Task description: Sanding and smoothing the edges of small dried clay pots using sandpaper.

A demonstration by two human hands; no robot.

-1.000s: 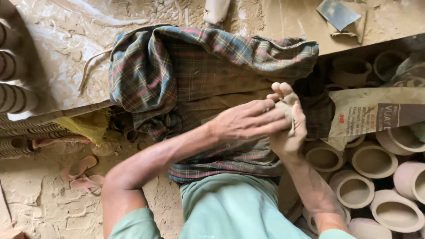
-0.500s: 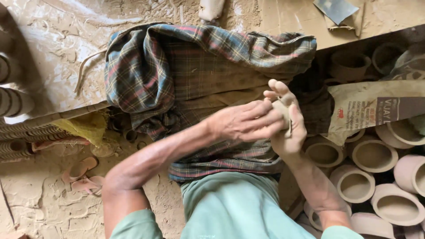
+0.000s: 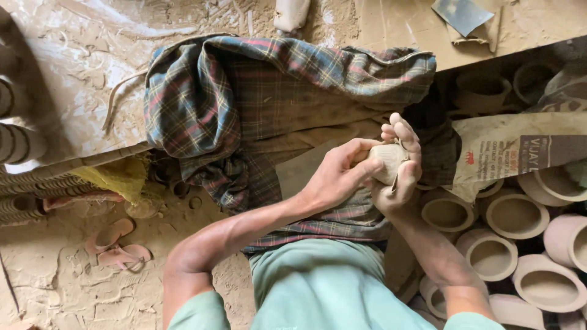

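A small lump of pale clay [image 3: 387, 161] sits between both my hands, over my lap. My right hand [image 3: 400, 174] cups it from the right and underneath, fingers curled up around it. My left hand [image 3: 339, 174] presses on it from the left, fingers bent against its side. A plaid cloth [image 3: 257, 91] in blue, red and green covers my lap and legs beneath the hands. The far side of the clay lump is hidden by my fingers.
Several unfired clay pots [image 3: 513, 214] stand crowded at the right. A printed paper sack [image 3: 520, 153] lies over some of them. A clay-smeared board [image 3: 501, 24] runs across the top. Pink sandals [image 3: 116, 244] lie on the dusty floor at lower left, near stacked clay rims [image 3: 18, 146].
My left hand has drawn back from lying flat over the right hand and now presses with bent fingers, so the clay lump shows between the hands.
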